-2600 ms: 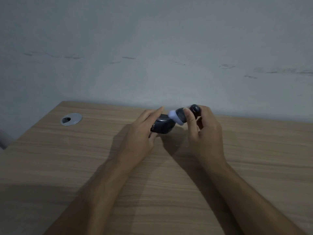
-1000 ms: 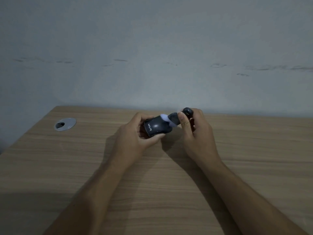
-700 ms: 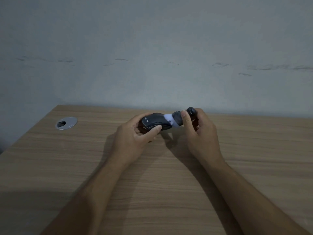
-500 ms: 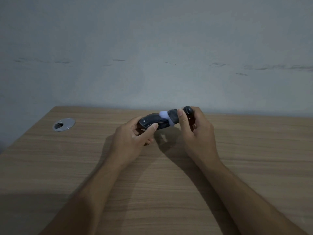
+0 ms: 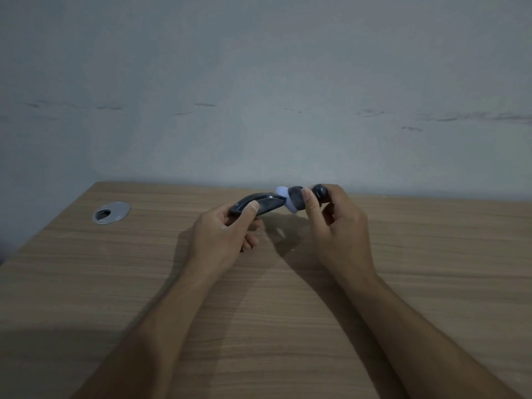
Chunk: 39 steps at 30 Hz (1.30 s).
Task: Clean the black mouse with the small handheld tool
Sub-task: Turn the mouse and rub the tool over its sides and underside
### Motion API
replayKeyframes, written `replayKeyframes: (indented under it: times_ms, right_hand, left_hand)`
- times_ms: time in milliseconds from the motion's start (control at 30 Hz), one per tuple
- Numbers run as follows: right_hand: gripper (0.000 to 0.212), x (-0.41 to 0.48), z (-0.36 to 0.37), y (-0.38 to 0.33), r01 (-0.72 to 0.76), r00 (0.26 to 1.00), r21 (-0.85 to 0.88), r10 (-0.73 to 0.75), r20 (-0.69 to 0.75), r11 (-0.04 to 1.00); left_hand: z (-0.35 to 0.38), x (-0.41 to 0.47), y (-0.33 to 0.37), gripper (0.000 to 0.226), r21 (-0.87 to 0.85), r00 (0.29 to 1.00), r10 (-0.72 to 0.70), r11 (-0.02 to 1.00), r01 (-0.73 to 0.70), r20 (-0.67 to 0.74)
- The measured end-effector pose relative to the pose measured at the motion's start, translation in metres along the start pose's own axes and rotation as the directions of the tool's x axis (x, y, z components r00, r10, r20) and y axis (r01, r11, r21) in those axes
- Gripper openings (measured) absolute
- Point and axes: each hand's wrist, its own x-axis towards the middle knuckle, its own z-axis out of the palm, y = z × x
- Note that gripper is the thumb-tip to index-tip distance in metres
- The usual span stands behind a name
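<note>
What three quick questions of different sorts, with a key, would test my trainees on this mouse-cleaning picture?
1. True or false: the black mouse rests flat on the wooden desk.
2. Which hand holds the small cleaning brush?
3. The brush's white bristle tip is: A) touching the mouse's end, B) on the cable grommet, C) far from the mouse.

Key: 1 false, the left hand holds it up; 2 the right hand; 3 A.

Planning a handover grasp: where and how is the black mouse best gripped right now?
Take the black curved computer mouse across its two long sides at the near-left end, coming from below-left, as the left hand does. It is held off the wooden desk, and the right hand holds the small dark brush with the pale tip at its far-right end.
</note>
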Motion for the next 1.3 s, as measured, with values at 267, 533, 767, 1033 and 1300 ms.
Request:
replayKeyframes:
  times_ms: [267, 533, 767, 1033, 1300]
  right_hand:
    - [0.015, -0.009, 0.012, -0.015, 0.19, 0.975, -0.002, -0.188, 0.12, 0.982]
    - [0.016, -0.001, 0.004, 0.001, 0.059, 0.998, -0.022, -0.058, 0.028, 0.998]
    - [0.015, -0.003, 0.008, -0.006, 0.144, 0.981, -0.027, -0.139, 0.135, 0.989]
    - [0.016, -0.003, 0.003, -0.01, 0.15, 0.971, 0.032, -0.153, 0.186, 0.988]
    - [0.017, -0.011, 0.008, -0.018, 0.412, 0.892, -0.015, -0.399, 0.212, 0.911]
  left_hand:
    - [-0.004, 0.004, -0.003, 0.033, 0.087, 0.998, -0.039, 0.995, 0.044, -0.057]
    - [0.0, 0.002, -0.001, 0.028, -0.005, 0.998, -0.043, 0.999, 0.043, -0.044]
    - [-0.007, -0.004, -0.002, 0.033, 0.145, 0.996, 0.091, 0.985, -0.093, 0.018]
    - [0.0, -0.016, 0.007, 0.046, 0.293, 0.964, 0.259, 0.919, -0.265, 0.062]
    - [-0.003, -0.005, 0.003, 0.068, 0.404, 0.929, 0.369, 0.85, -0.337, -0.002]
